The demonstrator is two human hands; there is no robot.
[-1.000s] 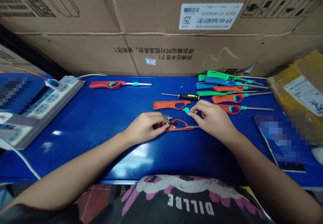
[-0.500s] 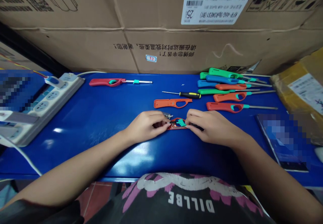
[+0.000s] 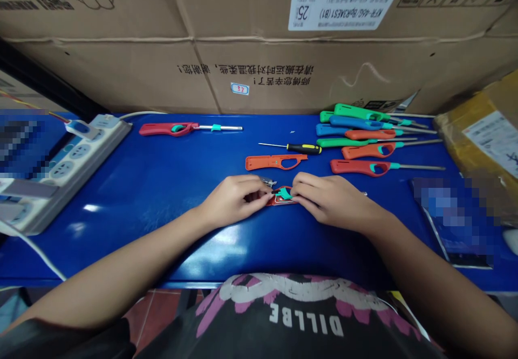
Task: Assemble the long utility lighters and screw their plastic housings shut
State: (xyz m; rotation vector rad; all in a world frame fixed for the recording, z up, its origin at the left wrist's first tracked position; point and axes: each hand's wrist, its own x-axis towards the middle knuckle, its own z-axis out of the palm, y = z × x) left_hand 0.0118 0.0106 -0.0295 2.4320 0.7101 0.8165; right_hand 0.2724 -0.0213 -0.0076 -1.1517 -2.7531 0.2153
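My left hand (image 3: 234,200) is closed in a pinch on a small black part (image 3: 275,191) at the left end of an opened orange-red lighter half-shell (image 3: 279,202). Opposite it, my right hand (image 3: 329,197) is closed, its fingertips gripping the turquoise trigger piece (image 3: 285,193) that lies over the shell. A thin pale wire shows inside the shell. Just behind the left fingertips lies a small clear and metal part (image 3: 267,181). The other orange half-shell (image 3: 275,162) rests farther back, with a black and yellow screwdriver (image 3: 303,148) behind it.
Several assembled lighters (image 3: 360,167) lie at the back right, and one red lighter (image 3: 168,128) at the back left. A white power strip (image 3: 76,156) stands left. A dark phone-like device (image 3: 449,240) lies right. Cardboard boxes (image 3: 251,51) wall off the back.
My right hand has shifted slightly left and covers more of the trigger piece and shell. The dark piece beneath its fingers no longer shows. The camera view has moved a little.
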